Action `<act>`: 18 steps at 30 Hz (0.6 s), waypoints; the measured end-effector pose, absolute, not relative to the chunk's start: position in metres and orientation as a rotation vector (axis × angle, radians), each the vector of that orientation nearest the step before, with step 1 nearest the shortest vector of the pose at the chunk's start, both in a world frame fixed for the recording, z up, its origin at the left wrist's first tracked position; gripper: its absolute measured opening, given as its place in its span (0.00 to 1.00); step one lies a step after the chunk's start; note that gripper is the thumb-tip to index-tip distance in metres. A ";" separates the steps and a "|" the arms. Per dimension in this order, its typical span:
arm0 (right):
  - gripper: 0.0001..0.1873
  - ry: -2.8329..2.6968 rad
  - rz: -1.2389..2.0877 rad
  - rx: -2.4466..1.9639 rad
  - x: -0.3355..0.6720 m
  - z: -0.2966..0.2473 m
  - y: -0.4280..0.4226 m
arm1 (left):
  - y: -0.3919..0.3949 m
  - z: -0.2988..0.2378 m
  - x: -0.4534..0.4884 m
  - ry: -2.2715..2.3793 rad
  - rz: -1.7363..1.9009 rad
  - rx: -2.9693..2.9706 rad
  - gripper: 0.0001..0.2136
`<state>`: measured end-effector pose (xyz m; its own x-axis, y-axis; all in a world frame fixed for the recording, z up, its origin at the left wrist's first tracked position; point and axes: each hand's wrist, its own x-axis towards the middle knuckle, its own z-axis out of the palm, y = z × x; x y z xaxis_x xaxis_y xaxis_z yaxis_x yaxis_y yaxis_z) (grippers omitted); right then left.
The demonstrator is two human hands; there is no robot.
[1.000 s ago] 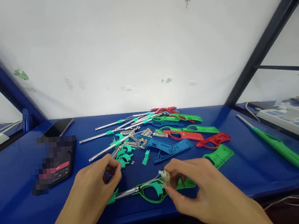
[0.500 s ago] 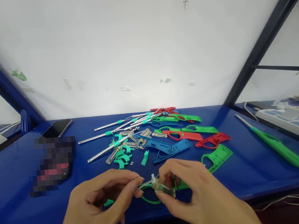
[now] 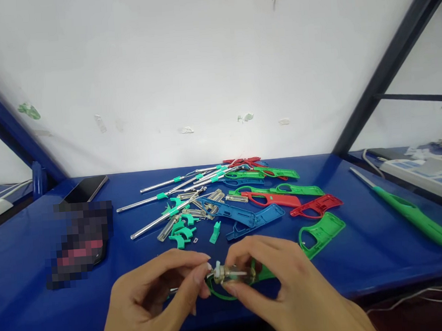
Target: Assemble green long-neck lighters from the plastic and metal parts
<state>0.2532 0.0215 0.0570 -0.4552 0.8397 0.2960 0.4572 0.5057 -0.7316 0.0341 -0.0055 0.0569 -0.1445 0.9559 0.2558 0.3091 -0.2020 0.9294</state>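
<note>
Pinched between the thumb and fingers of the right hand (image 3: 279, 275), a small clear tank (image 3: 234, 274) with a pale fitting at its end lies on its side, nearer the person than the blue shells (image 3: 243, 216); left hand (image 3: 157, 291) meets that fitting end, its thumb and forefinger pressed together at the tips, though what sits between them is too small to tell; beneath both hands, also in front of the blue shells, rests a green shell (image 3: 266, 273), partly covered; left of the blue shells lie teal triggers (image 3: 186, 233) and silvery rods (image 3: 149, 226); just behind them is a red handle (image 3: 282, 199); far to their right lies a green lighter (image 3: 429, 226).
</note>
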 end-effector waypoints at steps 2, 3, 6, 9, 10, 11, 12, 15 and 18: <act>0.07 -2.087 0.729 -0.999 0.254 0.057 0.024 | -0.005 0.055 0.031 1.411 1.314 1.525 0.15; 0.07 -2.082 0.718 -0.974 0.254 0.057 0.024 | -0.005 0.054 0.030 1.394 1.274 1.533 0.14; 0.07 -2.071 0.689 -0.910 0.254 0.055 0.026 | -0.006 0.053 0.027 1.375 1.215 1.579 0.13; 0.07 -2.054 0.636 -0.873 0.252 0.051 0.027 | -0.009 0.054 0.028 1.387 1.230 1.658 0.11; 0.06 -2.051 0.619 -0.866 0.251 0.049 0.027 | -0.009 0.054 0.029 1.392 1.251 1.671 0.11; 0.06 -2.050 0.605 -0.860 0.250 0.048 0.027 | -0.010 0.053 0.030 1.390 1.272 1.676 0.11; 0.06 -2.052 0.591 -0.857 0.250 0.047 0.027 | -0.010 0.053 0.031 1.380 1.290 1.677 0.11; 0.07 -2.056 0.555 -0.860 0.249 0.045 0.027 | -0.011 0.050 0.030 1.342 1.290 1.692 0.11; 0.07 -2.072 0.533 -0.869 0.250 0.044 0.027 | -0.011 0.048 0.029 1.328 1.252 1.704 0.12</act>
